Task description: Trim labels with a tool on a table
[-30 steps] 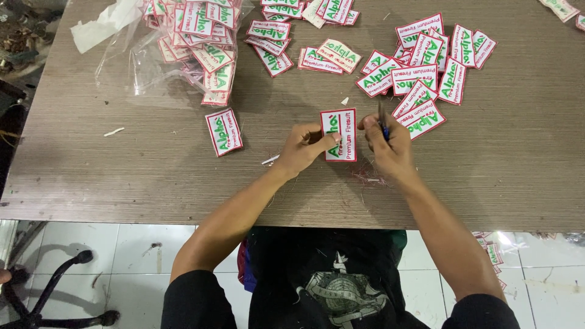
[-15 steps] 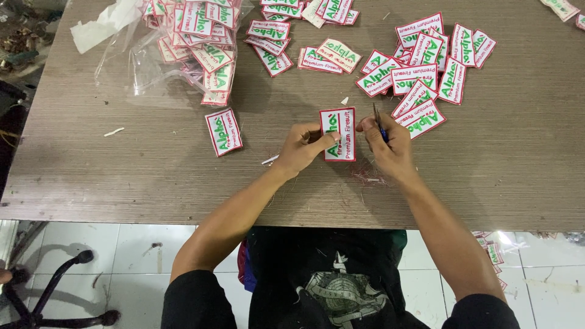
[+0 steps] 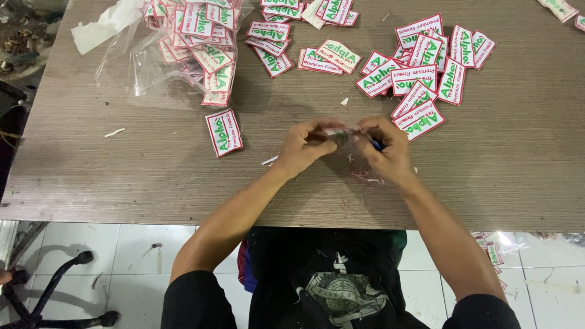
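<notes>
Both hands (image 3: 347,146) together, fingers (image 3: 320,127) pinched.

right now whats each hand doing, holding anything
Left hand: closed, pinching the left end of a patch seen edge-on.
Right hand: closed on the patch's right end; a small blue thing also shows in it, cannot tell what.

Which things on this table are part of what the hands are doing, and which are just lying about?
In hand: patch held edge-on between left hand and right hand; blue tool.
Lying about: lone patch, plastic bag, crumpled paper, chair base.
</notes>
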